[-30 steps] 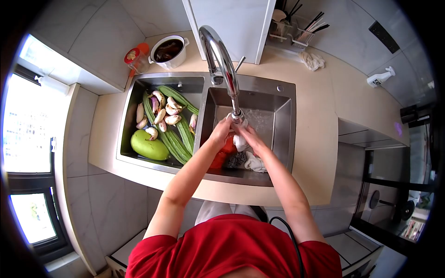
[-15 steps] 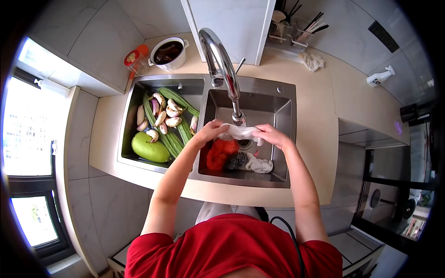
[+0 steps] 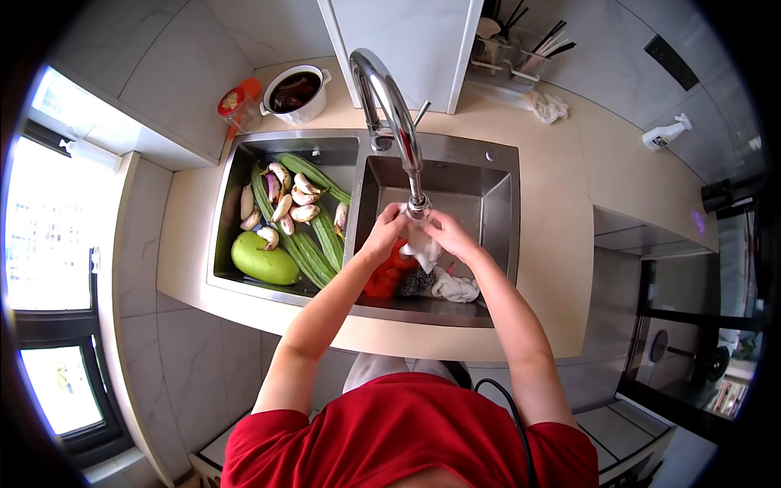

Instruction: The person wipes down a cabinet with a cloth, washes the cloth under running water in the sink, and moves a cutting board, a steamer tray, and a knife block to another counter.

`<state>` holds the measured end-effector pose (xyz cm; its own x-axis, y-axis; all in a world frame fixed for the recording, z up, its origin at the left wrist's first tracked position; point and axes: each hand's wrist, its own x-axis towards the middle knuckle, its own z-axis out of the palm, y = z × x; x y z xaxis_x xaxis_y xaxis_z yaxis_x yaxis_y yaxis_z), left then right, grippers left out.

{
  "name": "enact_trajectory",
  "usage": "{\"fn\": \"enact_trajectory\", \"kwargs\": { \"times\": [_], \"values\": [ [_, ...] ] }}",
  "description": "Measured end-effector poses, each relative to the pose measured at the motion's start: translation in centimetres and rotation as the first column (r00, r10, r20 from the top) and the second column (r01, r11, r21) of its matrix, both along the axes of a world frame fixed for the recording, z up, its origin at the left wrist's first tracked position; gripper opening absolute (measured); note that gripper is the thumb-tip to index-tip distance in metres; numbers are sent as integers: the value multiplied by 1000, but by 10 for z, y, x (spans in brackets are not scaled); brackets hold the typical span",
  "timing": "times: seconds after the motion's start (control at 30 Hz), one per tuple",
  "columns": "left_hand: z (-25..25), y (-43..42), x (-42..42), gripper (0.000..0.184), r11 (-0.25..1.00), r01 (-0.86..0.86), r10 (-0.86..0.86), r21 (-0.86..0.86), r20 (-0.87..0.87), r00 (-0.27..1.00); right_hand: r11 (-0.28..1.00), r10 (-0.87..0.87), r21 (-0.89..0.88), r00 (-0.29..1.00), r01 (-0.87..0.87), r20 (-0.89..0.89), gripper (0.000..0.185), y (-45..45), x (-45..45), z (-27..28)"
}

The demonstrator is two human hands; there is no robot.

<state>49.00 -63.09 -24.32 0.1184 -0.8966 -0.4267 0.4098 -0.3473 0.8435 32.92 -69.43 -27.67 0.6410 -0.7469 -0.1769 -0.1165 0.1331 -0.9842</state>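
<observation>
In the right basin of the sink [image 3: 511,175], a wet white cloth [image 3: 421,246] hangs between my two hands, right under the spout of the faucet [image 3: 413,167]. My left hand [image 3: 384,232] pinches its left side and my right hand [image 3: 447,233] pinches its right side. Below the cloth lie a red-orange item [image 3: 382,281], partly covered by my left arm, a dark grey scrubber [image 3: 416,283] and a second crumpled white cloth [image 3: 455,288]. The drain is hidden behind the held cloth.
The left basin holds several small eggplants [image 3: 282,207], long green ridged gourds [image 3: 305,254] and a large green gourd [image 3: 262,260]. Behind it stand a white pot [image 3: 294,110] and a red-lidded jar [image 3: 236,106]. A spray bottle [image 3: 667,132] is at right.
My hands have come closer together and moved up to the spout. The white cloth, earlier stretched sideways, now hangs down bunched between them.
</observation>
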Motion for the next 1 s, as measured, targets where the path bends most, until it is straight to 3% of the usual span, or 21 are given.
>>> {"fn": "enact_trajectory", "kwargs": {
  "times": [0.13, 0.2, 0.23, 0.27, 0.33, 0.37, 0.43, 0.47, 0.5, 0.57, 0.63, 0.7, 0.73, 0.77, 0.83, 0.9, 0.97, 1.0],
  "values": [
    [-34, -1, 4, 36, 993, -116, 114, -7, -151, 982, 984, 81, 174, 976, -45, -202, 26, -5, 1, 23],
    [-42, 0, 1, 39, 986, -164, 162, -27, -77, 984, 933, 2, 360, 1000, 3, -12, 22, -6, 1, 26],
    [-48, 2, 0, 42, 976, -212, 212, -54, -3, 977, 933, 2, 359, 1000, 3, -12, 22, -5, 1, 31],
    [-53, 5, -1, 42, 976, -211, 212, -54, -4, 977, 884, -60, 467, 997, 32, 47, 20, -3, -1, 37],
    [-62, 12, -4, 46, 984, -98, 32, -148, -390, 920, 822, -133, 567, 986, 56, 96, 19, -2, -2, 39],
    [-65, 18, -2, 47, 995, -4, -43, -102, -460, 887, 794, -196, 606, 962, 41, 192, 19, -3, -2, 35],
    [-76, 24, -7, 46, 980, 164, -167, -111, -20, 986, 767, -264, 641, 923, 24, 282, 20, -7, 0, 25],
    [-63, 23, -16, 51, 995, 97, -95, 18, -112, 989, 738, -321, 674, 891, 23, 321, 19, -9, 4, 18],
    [-68, 23, -16, 51, 995, 100, -97, 19, -114, 989, 706, -378, 708, 854, 17, 357, 19, -12, 7, 12],
    [-80, 22, -16, 48, 980, 200, -201, 18, 55, 978, 701, -383, 712, 819, -43, 426, 18, -17, 12, 18],
    [-85, 17, -13, 45, 985, 166, -167, 36, 33, 985, 751, -443, 660, 768, 36, 463, 19, -22, 11, 24],
    [-83, 16, -7, 37, 997, 38, -21, 64, -250, 968, 736, -529, 663, 727, 136, 437, 20, -24, 7, 22],
    [-83, 13, -1, 39, 988, 18, 38, 151, -358, 933, 773, -507, 607, 753, 183, 419, 19, -23, 0, 23],
    [-83, 11, 1, 39, 988, 18, 38, 151, -356, 934, 806, -488, 547, 778, 227, 397, 19, -21, -5, 24],
    [-81, 6, 0, 41, 979, -39, 159, 199, -633, 758, 842, -457, 467, 818, 271, 349, 20, -4, -8, 21],
    [-63, 3, -9, 40, 979, -87, 190, 182, -693, 695, 948, -317, -24, 948, 316, -11, 19, 25, -5, 17],
    [-64, 4, -12, 38, 994, -106, 94, 35, -769, 633, 864, -111, -502, 982, 18, -155, 18, 43, -4, 2],
    [-64, 4, -13, 38, 999, -18, -19, -36, -821, 571, 828, -166, -552, 984, 102, -67, 17, 58, 1, -4]
  ]
}}
